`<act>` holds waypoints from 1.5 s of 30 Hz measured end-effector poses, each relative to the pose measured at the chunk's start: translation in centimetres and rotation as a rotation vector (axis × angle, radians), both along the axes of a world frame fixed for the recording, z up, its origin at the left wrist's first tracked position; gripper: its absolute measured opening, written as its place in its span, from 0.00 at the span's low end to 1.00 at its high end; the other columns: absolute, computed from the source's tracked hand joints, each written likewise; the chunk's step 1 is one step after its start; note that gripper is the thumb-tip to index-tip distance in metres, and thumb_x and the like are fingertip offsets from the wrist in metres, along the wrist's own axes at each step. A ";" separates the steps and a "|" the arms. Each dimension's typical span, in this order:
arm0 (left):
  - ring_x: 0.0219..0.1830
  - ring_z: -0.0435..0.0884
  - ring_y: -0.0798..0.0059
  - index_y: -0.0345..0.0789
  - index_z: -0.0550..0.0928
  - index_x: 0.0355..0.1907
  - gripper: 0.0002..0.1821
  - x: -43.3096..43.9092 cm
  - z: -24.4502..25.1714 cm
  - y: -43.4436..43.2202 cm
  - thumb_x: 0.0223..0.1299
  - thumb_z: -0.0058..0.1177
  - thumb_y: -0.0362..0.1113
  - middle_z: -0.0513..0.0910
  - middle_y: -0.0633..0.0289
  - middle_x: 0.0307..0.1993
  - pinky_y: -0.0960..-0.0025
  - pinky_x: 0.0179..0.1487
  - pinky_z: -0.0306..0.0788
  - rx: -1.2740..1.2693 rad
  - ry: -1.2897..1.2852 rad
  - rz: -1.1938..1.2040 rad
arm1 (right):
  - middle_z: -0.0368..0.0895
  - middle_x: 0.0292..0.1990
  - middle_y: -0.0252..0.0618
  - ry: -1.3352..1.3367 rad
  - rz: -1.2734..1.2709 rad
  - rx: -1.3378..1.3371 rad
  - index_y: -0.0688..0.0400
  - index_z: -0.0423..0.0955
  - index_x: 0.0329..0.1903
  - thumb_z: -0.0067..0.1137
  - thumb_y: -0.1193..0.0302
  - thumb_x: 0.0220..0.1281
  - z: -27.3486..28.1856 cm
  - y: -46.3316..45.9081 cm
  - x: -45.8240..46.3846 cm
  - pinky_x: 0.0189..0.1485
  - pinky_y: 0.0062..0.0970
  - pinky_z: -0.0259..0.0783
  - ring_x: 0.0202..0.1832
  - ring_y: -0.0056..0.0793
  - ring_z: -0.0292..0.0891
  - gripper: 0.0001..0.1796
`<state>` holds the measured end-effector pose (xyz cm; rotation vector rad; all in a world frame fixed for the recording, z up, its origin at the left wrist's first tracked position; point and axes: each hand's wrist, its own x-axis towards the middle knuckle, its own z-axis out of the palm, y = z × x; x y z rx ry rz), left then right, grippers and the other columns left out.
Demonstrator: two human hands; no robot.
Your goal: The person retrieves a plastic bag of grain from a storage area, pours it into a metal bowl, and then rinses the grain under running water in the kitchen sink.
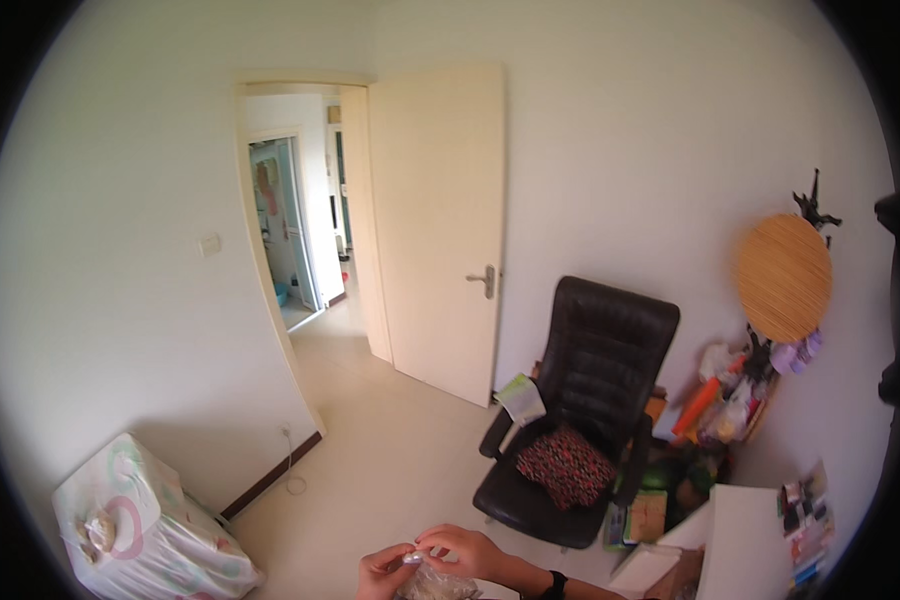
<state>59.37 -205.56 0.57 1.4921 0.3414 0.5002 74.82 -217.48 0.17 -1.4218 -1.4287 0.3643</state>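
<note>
At the bottom middle of the head view, my left hand (381, 574) pinches a small shiny whitish piece (412, 558) between thumb and fingers. My right hand (465, 553) meets it from the other side, with its fingertips at the same piece. Just below both hands is a crinkled clear plastic bag (436, 586), cut off by the lower edge of the picture. Whether the shiny piece belongs to the bag is too small to tell. A dark band (555, 583) circles my right wrist.
A black leather armchair (600, 360) holds a patterned cushion (566, 466), with a booklet (521, 399) on its armrest. At lower left, a patterned cover (180, 540) drapes a boxy thing. White furniture (746, 532) stands at lower right. The door (435, 225) stands ajar behind.
</note>
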 end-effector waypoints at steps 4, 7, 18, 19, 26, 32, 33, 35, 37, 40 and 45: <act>0.36 0.75 0.84 0.31 0.83 0.41 0.11 2.4 -0.3 6.4 0.52 0.60 0.23 0.80 0.69 0.33 0.79 0.40 0.70 -0.101 0.000 -0.018 | 0.78 0.45 0.39 0.036 0.043 0.020 0.58 0.76 0.46 0.60 0.73 0.60 -1.1 6.6 2.8 0.42 0.27 0.77 0.43 0.31 0.78 0.12; 0.37 0.75 0.85 0.33 0.82 0.37 0.09 4.1 0.1 12.5 0.51 0.62 0.24 0.80 0.70 0.32 0.79 0.41 0.70 -0.050 0.057 -0.153 | 0.79 0.42 0.39 -0.025 0.128 0.011 0.59 0.77 0.45 0.59 0.73 0.61 -0.6 12.1 5.6 0.43 0.27 0.75 0.44 0.33 0.78 0.10; 0.40 0.79 0.72 0.30 0.82 0.37 0.09 12.3 0.6 26.8 0.52 0.64 0.26 0.82 0.60 0.37 0.72 0.45 0.73 0.140 -0.093 0.078 | 0.75 0.50 0.49 0.245 -0.040 -0.190 0.62 0.73 0.53 0.60 0.64 0.60 -0.8 27.5 12.2 0.54 0.38 0.71 0.52 0.44 0.74 0.22; 0.41 0.79 0.70 0.31 0.82 0.37 0.09 13.7 0.7 27.7 0.51 0.64 0.26 0.82 0.59 0.37 0.71 0.45 0.74 0.221 -0.086 0.099 | 0.76 0.49 0.48 0.183 -0.042 -0.087 0.62 0.74 0.53 0.59 0.64 0.61 -1.1 28.6 13.2 0.55 0.37 0.70 0.51 0.43 0.75 0.20; 0.38 0.80 0.59 0.34 0.83 0.33 0.07 22.9 3.8 36.3 0.49 0.66 0.30 0.82 0.54 0.36 0.65 0.39 0.74 0.867 -0.022 0.070 | 0.76 0.51 0.45 0.194 0.200 -0.040 0.58 0.67 0.61 0.57 0.66 0.63 -2.4 36.6 23.1 0.53 0.27 0.70 0.52 0.33 0.73 0.25; 0.38 0.78 0.61 0.30 0.78 0.30 0.06 31.4 5.7 42.9 0.54 0.61 0.26 0.79 0.55 0.34 0.64 0.41 0.71 0.715 0.021 0.089 | 0.74 0.55 0.45 0.138 0.376 -0.235 0.52 0.61 0.68 0.57 0.66 0.62 -3.4 45.1 33.6 0.55 0.26 0.68 0.51 0.32 0.73 0.32; 0.38 0.78 0.62 0.29 0.77 0.29 0.05 32.7 5.8 44.3 0.55 0.60 0.25 0.79 0.54 0.34 0.64 0.42 0.70 0.765 -0.037 0.104 | 0.74 0.55 0.44 0.094 0.406 -0.257 0.52 0.61 0.68 0.56 0.66 0.62 -3.5 46.9 35.0 0.55 0.27 0.69 0.50 0.31 0.74 0.31; 0.41 0.78 0.68 0.32 0.79 0.39 0.06 35.6 5.3 47.4 0.59 0.56 0.29 0.79 0.57 0.39 0.68 0.42 0.72 0.633 -0.086 0.140 | 0.78 0.46 0.44 0.062 0.383 -0.221 0.55 0.70 0.59 0.58 0.65 0.61 -3.6 49.5 38.2 0.47 0.29 0.72 0.43 0.33 0.77 0.24; 0.34 0.79 0.79 0.30 0.79 0.39 0.06 38.0 3.8 48.6 0.59 0.55 0.23 0.81 0.61 0.34 0.76 0.36 0.73 0.367 -0.196 0.330 | 0.80 0.41 0.45 0.085 0.361 -0.449 0.56 0.74 0.53 0.59 0.64 0.60 -3.6 52.7 41.5 0.43 0.32 0.73 0.39 0.35 0.79 0.20; 0.37 0.80 0.75 0.27 0.78 0.40 0.05 41.3 2.0 51.9 0.64 0.48 0.25 0.80 0.60 0.35 0.70 0.43 0.77 0.096 -0.141 0.502 | 0.79 0.37 0.44 0.037 0.396 -0.106 0.59 0.75 0.46 0.61 0.64 0.59 -3.3 57.1 45.8 0.39 0.30 0.72 0.37 0.34 0.78 0.16; 0.41 0.82 0.71 0.27 0.76 0.44 0.09 47.3 1.0 59.0 0.69 0.43 0.30 0.80 0.58 0.38 0.64 0.48 0.79 -0.145 -0.265 0.498 | 0.79 0.37 0.41 0.068 0.426 0.009 0.61 0.76 0.45 0.61 0.66 0.60 -1.0 64.8 50.3 0.39 0.27 0.73 0.37 0.29 0.77 0.14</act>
